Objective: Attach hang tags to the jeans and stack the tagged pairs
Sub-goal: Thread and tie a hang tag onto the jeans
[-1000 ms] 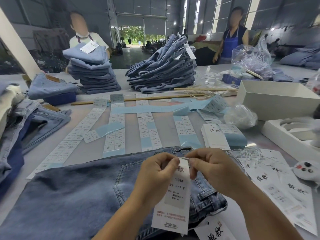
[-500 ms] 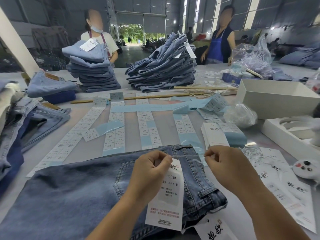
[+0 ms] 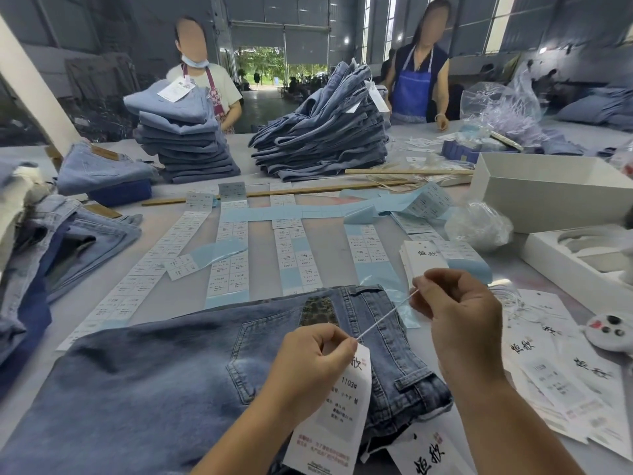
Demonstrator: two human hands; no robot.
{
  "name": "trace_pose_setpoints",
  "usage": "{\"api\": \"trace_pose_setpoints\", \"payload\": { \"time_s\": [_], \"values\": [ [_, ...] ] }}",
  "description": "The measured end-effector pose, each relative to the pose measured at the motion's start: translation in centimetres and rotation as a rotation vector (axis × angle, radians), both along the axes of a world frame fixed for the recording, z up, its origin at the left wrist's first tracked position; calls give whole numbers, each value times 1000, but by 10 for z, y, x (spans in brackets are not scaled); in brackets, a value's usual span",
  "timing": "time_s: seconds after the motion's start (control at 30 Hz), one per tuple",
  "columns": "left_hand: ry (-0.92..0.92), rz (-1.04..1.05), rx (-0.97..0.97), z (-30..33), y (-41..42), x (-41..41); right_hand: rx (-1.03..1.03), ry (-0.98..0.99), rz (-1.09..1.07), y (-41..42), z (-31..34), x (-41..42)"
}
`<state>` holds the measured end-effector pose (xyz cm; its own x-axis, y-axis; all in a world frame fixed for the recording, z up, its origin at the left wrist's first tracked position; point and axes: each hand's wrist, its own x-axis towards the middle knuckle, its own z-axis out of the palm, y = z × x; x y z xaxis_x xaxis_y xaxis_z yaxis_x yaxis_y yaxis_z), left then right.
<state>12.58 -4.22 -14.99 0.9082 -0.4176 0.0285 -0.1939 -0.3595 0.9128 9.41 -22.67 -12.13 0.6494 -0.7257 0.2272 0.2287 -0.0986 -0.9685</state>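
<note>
Now — change: my hands have pulled apart since a second ago, so the string [image 3: 385, 315] runs taut through the tag hole; threading looks done, looping onto the jeans comes next.
left hand [image 3: 313, 366]: fingers curled, pinching the hang tag [image 3: 334, 416] by its top edge.
right hand [image 3: 455, 310]: thumb and forefinger nip the string end, up and to the right.
jeans [image 3: 154, 389]: flat on the table under both hands — washed denim, patch at the waistband.
tag: stiff white card, printed.
string: thin, white.
</note>
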Motion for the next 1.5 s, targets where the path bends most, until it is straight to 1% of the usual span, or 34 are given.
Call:
{"api": "trace_pose_setpoints", "payload": {
  "time_s": [0.07, 0.1, 0.17, 0.23, 0.27, 0.33, 0.47, 0.6, 0.7, 0.83, 0.93, 1.1, 1.3, 1.5],
  "values": [
    [-3, -6, 10, 0, -1, 0, 294, -106, 93, 3, 3, 5],
    [1, -4, 7, 1, -1, 1, 394, -146, 130, 4, 6, 6],
    [0, 8, -2, 1, -1, 2, 499, -190, 191, 5, 10, 7],
    [8, 31, -42, 1, -2, 4, 538, -193, 239, 5, 14, 5],
    [43, 39, -95, 2, -3, 4, 538, -180, 266, 5, 16, 3],
    [101, 46, -201, 4, -4, 5, 487, -133, 343, 4, 19, -2],
    [67, 80, -276, 6, -7, 7, 277, 12, 541, 9, 15, -10],
    [-10, 94, -270, 7, -11, 8, 37, 118, 576, 17, 10, -13],
    [-43, 74, -294, 9, -14, 6, -11, 122, 574, 19, 9, -13],
    [-56, 35, -299, 12, -17, 3, -33, 147, 524, 22, 10, -13],
    [-38, 4, -327, 13, -20, 0, -134, 172, 476, 25, 10, -14],
    [-48, -5, -279, 13, -21, -3, -286, 160, 276, 27, 9, -18],
    [-39, 9, -246, 12, -23, -3, -414, 139, 149, 26, 7, -20],
    [-48, 16, -229, 13, -24, -5, -512, 150, 113, 27, 2, -19]
  ]
}}
